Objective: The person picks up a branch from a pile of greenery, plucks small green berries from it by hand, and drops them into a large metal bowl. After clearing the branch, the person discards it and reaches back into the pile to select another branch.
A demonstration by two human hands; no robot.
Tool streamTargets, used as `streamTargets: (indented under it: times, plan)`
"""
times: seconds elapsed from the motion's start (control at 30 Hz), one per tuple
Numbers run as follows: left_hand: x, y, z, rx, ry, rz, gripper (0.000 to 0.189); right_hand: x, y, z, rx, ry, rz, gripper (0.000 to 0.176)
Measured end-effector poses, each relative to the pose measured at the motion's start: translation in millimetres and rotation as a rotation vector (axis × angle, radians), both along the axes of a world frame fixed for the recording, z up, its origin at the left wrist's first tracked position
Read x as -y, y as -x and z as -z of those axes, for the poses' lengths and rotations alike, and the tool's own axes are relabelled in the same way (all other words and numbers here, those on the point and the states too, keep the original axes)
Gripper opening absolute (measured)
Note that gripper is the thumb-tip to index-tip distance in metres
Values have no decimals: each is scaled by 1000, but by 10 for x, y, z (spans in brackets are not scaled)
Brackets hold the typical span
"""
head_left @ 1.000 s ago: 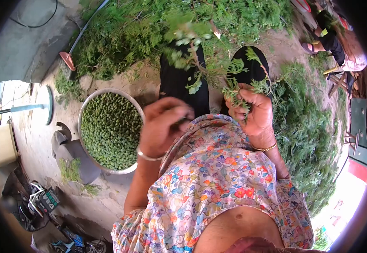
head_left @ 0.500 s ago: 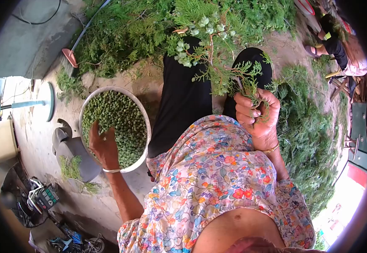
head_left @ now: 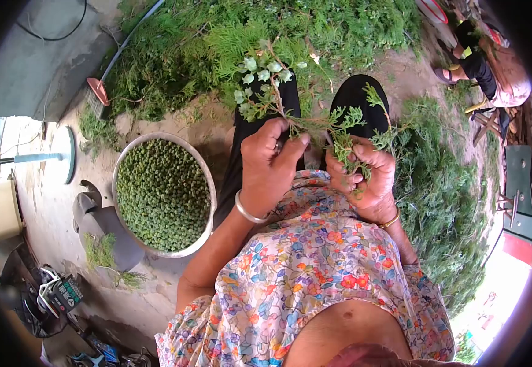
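A leafy cypress branch with a cluster of pale green cones at its far end is held in front of my knees. My left hand, with a silver bangle on the wrist, pinches its stem just below the cones, thumb and forefinger together. My right hand is closed around the leafy lower end of the same branch. To the left of my left hand stands a round metal basin, nearly full of small green cones.
Cut green branches are heaped ahead, with another pile to my right. Left are a broom, a grey seat-like object and a fan. Another person's leg shows at far right.
My left hand has left the basin of cones and come right to pinch the branch's stem. The branch has moved slightly left and its cone end leans left.
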State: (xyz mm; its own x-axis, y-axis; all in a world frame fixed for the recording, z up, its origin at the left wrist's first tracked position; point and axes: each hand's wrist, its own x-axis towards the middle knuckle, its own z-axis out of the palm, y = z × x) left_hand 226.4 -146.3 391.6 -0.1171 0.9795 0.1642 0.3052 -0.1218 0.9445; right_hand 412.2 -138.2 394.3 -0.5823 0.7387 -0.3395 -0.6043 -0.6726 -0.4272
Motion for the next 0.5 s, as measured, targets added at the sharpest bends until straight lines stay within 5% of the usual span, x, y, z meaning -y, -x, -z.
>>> streamTargets:
  times: [0.07,0.1,0.5]
  plan:
    - [51,-16,-66,695,285,61,10,1,10,-63,25,16,43,26]
    - [75,38,-36,843,373,75,11,11,-2,-54,15,14,82,24]
    - [212,187,101,1108,737,230,15,38,59,76,-95,62,166,11]
